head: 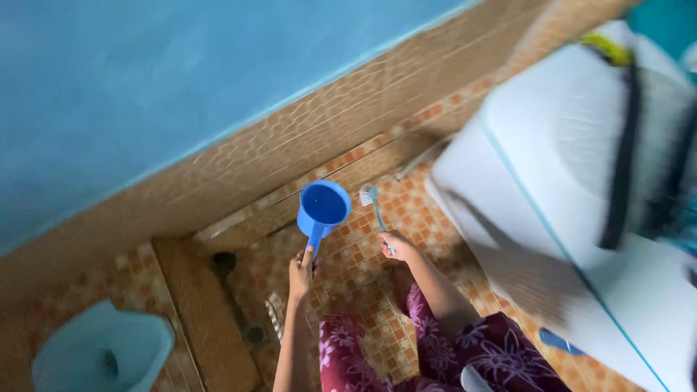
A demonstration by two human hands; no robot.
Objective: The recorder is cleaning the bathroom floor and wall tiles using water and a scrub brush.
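Observation:
My left hand (300, 274) grips the handle of a blue plastic dipper (324, 206), whose round cup is held out over the tiled floor near the wall base. My right hand (398, 245) holds a light-blue long-handled brush (373, 204), its white bristle head pointing away toward the wall. Both arms reach forward side by side above my legs in a maroon floral garment (465, 348).
A light-blue squat toilet pan (102, 356) sits at the lower left beside a raised tiled step (207, 319). A floor drain (255, 335) lies near my knees. A large white appliance (573, 218) fills the right. A blue wall (145, 87) rises above the brown tile band.

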